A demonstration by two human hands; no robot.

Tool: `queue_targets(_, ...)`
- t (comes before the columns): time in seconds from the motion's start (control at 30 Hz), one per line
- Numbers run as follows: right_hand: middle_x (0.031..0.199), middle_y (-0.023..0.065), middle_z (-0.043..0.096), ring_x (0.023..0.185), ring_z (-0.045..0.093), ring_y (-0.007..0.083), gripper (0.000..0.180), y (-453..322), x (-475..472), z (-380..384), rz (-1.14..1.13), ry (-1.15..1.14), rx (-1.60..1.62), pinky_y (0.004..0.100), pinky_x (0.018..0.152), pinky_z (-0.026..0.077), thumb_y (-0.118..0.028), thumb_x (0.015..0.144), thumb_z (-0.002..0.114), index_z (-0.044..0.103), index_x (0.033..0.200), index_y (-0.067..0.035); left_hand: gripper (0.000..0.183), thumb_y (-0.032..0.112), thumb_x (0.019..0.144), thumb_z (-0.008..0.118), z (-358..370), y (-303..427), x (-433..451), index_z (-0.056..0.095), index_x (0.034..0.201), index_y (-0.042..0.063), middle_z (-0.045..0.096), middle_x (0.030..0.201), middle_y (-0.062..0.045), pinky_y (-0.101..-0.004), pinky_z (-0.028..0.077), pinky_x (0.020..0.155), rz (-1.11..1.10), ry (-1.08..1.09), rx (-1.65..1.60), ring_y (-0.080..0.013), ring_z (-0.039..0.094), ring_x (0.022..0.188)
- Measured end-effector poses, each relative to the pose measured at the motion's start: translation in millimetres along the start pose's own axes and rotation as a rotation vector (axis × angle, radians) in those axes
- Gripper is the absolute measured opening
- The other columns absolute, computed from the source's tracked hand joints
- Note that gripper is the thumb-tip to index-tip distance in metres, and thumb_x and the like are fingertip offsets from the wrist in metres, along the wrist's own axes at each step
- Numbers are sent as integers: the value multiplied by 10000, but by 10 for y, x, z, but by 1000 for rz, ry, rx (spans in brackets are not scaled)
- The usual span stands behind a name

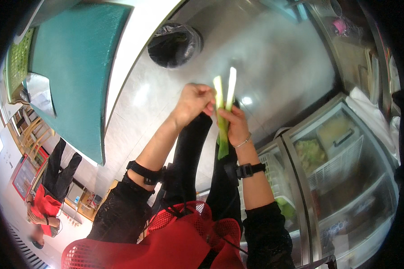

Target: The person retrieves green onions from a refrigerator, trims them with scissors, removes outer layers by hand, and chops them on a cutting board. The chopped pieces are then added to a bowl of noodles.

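My right hand (236, 125) grips pieces of green and white leek or scallion stalk (221, 112), their pale ends pointing away from me and one green end hanging below the palm. My left hand (197, 102) is just left of the stalks, with its thumb and fingertips pinched together near them. Whether a thin piece is between those fingertips cannot be told. Both hands are over my legs, above the floor. A cleaver-like metal blade (40, 94) lies at the near left edge of a green cutting board (77, 74).
A lined round bin (173, 45) stands on the floor ahead. To the right is a glass-topped refrigerated cabinet (340, 188) with vegetables inside. A green basket (18, 64) sits beyond the board. A person in a red apron (47, 205) stands at the far left.
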State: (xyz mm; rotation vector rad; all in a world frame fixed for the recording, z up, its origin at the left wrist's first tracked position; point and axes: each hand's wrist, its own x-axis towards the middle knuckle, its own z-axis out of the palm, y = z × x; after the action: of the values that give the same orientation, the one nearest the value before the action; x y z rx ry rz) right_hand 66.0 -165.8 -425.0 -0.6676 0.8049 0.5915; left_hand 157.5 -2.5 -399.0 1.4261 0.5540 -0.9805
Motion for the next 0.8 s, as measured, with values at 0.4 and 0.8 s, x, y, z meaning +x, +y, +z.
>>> queue_targets(0.4,882,92,648,794,607,208,238,28,-94,-515,40,-86,244,326,685,484,-182,967,625,644,1116,3,147,116,967,636,428,-379,288,669,909,-15,657,720,-47,-246,528,481,-29,-20,8,-93,593,548)
queue_targets(0.8,818,63,641,613,557,134,304,381,1100,-2050,-111,125,324,261,518,456,-202,979,624,575,1232,-41,146,147,929,652,1053,-1606,2306,640,836,35,588,675,-26,-275,472,516,-162,-223,-17,-116,553,570)
